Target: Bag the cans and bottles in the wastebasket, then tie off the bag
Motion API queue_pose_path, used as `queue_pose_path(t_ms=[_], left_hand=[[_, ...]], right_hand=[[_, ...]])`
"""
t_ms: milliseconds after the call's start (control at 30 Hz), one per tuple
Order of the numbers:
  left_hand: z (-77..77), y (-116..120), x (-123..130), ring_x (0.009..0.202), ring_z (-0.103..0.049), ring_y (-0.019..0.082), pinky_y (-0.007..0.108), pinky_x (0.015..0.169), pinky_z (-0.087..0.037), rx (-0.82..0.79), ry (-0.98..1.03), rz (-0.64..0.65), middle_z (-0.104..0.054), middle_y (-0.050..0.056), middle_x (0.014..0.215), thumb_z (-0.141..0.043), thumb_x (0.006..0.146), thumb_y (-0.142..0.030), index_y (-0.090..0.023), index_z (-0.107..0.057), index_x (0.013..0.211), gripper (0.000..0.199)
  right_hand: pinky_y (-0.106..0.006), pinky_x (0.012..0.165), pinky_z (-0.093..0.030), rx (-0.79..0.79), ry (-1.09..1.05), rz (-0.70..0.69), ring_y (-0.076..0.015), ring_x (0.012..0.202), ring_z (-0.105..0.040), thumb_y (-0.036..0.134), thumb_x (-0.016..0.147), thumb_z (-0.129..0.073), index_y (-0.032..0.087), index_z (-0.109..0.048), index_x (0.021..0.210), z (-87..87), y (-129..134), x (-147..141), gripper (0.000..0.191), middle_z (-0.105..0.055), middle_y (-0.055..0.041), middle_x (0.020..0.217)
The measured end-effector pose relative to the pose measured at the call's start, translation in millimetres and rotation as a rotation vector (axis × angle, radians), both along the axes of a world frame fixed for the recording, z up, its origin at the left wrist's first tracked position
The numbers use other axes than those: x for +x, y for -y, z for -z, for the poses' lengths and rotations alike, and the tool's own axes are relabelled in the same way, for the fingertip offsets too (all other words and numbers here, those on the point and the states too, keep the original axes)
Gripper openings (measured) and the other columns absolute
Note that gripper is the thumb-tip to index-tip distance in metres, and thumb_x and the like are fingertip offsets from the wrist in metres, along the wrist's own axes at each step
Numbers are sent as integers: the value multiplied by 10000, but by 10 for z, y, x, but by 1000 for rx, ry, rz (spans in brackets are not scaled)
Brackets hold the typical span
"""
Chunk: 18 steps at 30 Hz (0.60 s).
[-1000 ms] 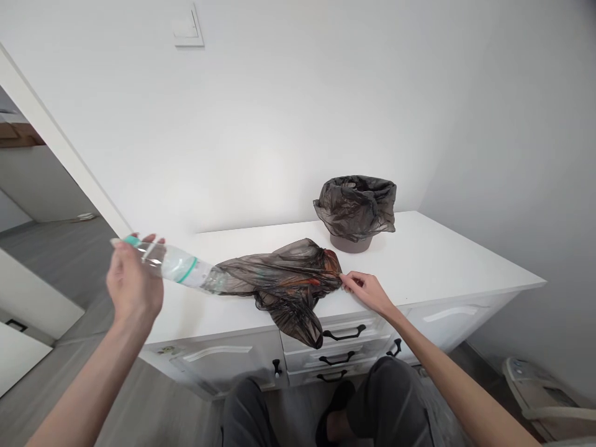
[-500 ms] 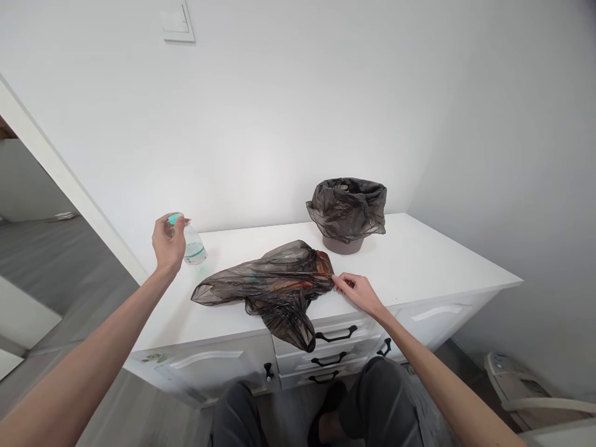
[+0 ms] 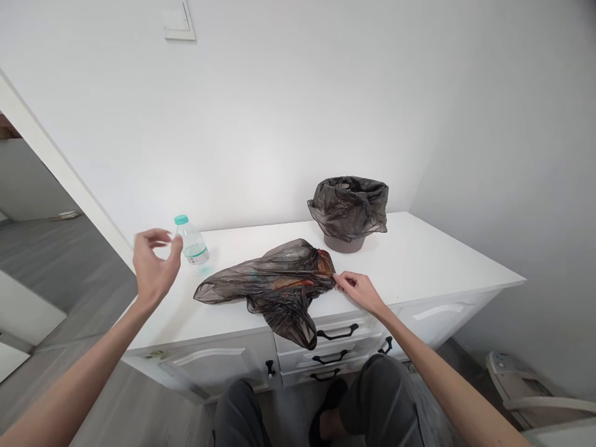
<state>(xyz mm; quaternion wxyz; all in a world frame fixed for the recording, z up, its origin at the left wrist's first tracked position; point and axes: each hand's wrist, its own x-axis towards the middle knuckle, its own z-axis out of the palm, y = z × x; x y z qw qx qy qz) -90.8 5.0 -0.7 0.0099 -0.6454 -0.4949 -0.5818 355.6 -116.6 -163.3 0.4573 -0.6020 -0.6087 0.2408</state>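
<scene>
A clear plastic bottle (image 3: 194, 245) with a green cap stands upright at the left of the white cabinet top (image 3: 419, 254). Just left of it my left hand (image 3: 156, 264) is raised, thumb and fingers apart, holding nothing. A black see-through plastic bag (image 3: 274, 282) lies across the front of the top, partly hanging over the edge. Reddish and orange items show dimly inside it. My right hand (image 3: 358, 290) pinches the bag's right end between thumb and fingers.
A small bin (image 3: 343, 244) lined with a black bag (image 3: 349, 208) stands at the back right near the wall. Drawers with black handles (image 3: 338, 332) are below the front edge. A light switch (image 3: 179, 20) is on the wall, and a pale chair-like object (image 3: 526, 379) is at lower right.
My left hand has let go of the bottle's cap and drawn away to the left, opening. The bottle stays standing. My right hand still pinches the bag in the same place.
</scene>
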Motion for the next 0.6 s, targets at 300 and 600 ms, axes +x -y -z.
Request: queue_pose_path(t_ms=[300,600], left_hand=[[391,744,335,1166,-699,339,479,1013,-573,-507,-691,632,-776,71,1192,-495,957,-621,-335,-784,1080,425],[754,578,762,1160,-693,325,479,1039,-548,-402,-595,517,-742,107,1225,-365,1034,-575,-254,-655,1280,497]], right_hand=[[-326,732,-459,-4,-7,-1,-226,721,-646,671,961,-522,237,-690,693,-6,12,5,537,-724,-43,712],[-331,752,-455,-4,-16,6,-226,722,-642,659,960,-528,239,-689,696,24,-8,21,522,-722,-36,707]])
